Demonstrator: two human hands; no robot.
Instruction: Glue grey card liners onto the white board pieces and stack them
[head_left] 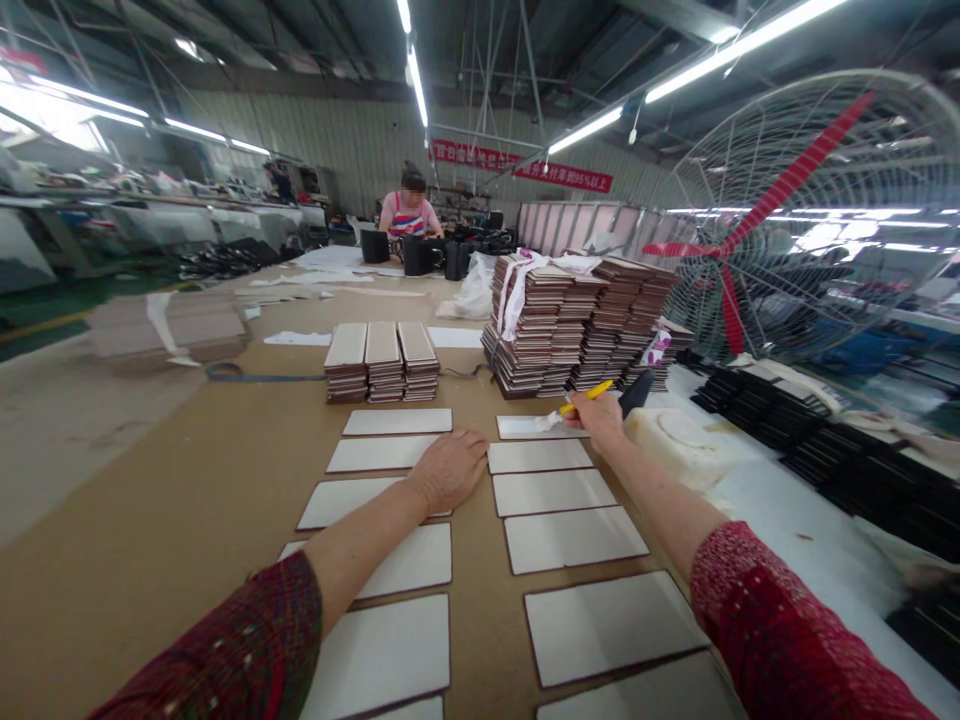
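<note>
My right hand [598,415] is closed around a yellow-handled brush [589,395]. The brush's whitish tip rests on the farthest light panel [517,427] of the right column. Below that panel, more pale rectangular panels with dark edges [553,493] run toward me. My left hand [451,470] lies palm down over the left column of panels [396,421], its fingers extended toward the gap between columns. The fingertips are by the corner of a right-column panel [538,457]. Beside my right forearm sits a whitish plastic container [679,445].
Three short panel stacks [382,350] stand behind the columns, with taller tied stacks [551,330] to their right. A large caged fan [772,210] rises at right above black stacked pieces [825,450]. A person [411,212] works across the table near black items [420,255].
</note>
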